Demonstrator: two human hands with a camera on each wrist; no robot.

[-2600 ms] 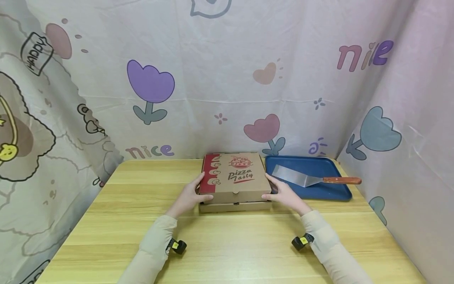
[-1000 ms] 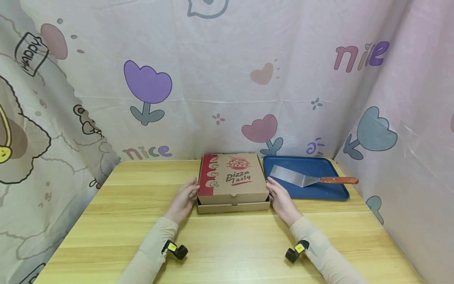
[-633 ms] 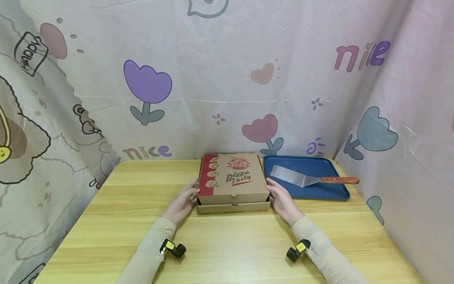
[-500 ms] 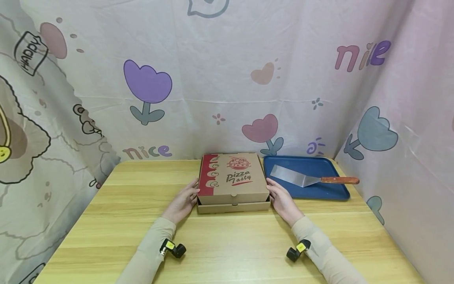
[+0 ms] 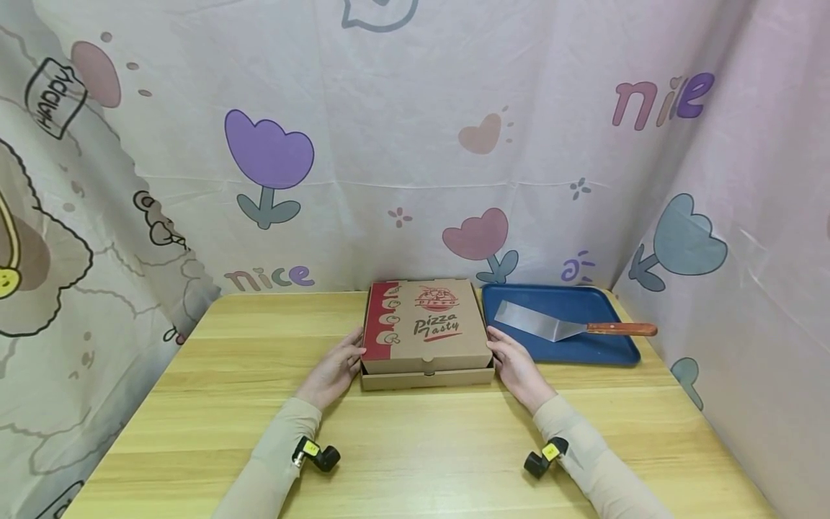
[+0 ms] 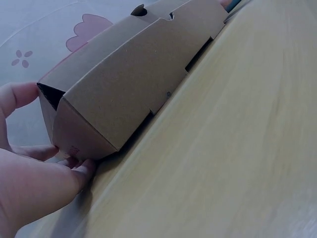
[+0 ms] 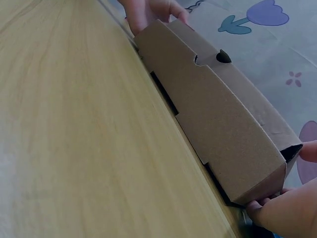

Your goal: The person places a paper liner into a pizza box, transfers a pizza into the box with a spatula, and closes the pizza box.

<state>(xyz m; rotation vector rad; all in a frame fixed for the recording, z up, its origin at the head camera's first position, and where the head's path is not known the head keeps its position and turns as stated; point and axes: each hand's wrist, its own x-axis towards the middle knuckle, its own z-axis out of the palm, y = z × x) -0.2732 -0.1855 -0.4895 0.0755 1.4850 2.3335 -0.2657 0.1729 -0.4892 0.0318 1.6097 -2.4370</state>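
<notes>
A brown pizza box (image 5: 447, 353) with a red printed strip lies at the far middle of the table, its lid ajar over the lower tray. Dark gaps show at its front corners in both wrist views. My left hand (image 5: 332, 373) grips the left side near the front corner. In the left wrist view the hand (image 6: 34, 173) has one digit at the lid's corner and several fingertips curled at the bottom edge. My right hand (image 5: 519, 367) holds the opposite side alike; in the right wrist view the hand (image 7: 292, 208) has a digit at the lid's corner. The box's inside is hidden.
Right of the box lies a blue tray (image 5: 596, 353), close to my right hand. A metal spatula (image 5: 541, 322) with a wooden handle rests on it, the handle reaching past the tray's right edge. A printed curtain (image 5: 389, 108) hangs behind the wooden table (image 5: 415, 447).
My thumbs have left the lid's front face, and both hands now hold the box's sides. The lid's front edge has shifted slightly since half a second ago. Tray and spatula stay put.
</notes>
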